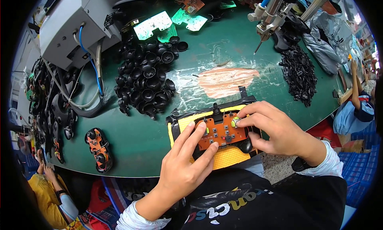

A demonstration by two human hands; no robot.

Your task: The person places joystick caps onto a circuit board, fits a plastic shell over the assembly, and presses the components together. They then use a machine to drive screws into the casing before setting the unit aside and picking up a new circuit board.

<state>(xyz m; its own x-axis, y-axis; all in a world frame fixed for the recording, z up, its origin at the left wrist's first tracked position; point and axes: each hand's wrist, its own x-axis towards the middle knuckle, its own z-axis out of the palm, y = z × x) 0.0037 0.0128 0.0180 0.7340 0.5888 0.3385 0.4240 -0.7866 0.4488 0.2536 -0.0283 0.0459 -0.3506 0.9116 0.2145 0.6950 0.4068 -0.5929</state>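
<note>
A half-open game controller with an orange circuit board (217,139) rests on a yellow pad (229,161) edged with black tape, at the table's front edge. My left hand (185,166) lies over the board's left side, fingers spread and fingertips touching it. With my right hand (275,128) I grip the controller's right side: the index and middle fingertips are on a yellow-green part (234,121), the thumb is by the black shell. Beside the thumb shows a black thumbstick cap (245,145). My left fingers partly cover another yellow-green part.
Black thumbstick caps (147,80) are piled at centre-left, small black parts (299,74) at right. A second open controller (98,150) lies at left. Overhead hangs a screwdriver arm (265,26). A grey machine (77,24) stands back left, near green boards (153,25). Other people sit at both sides.
</note>
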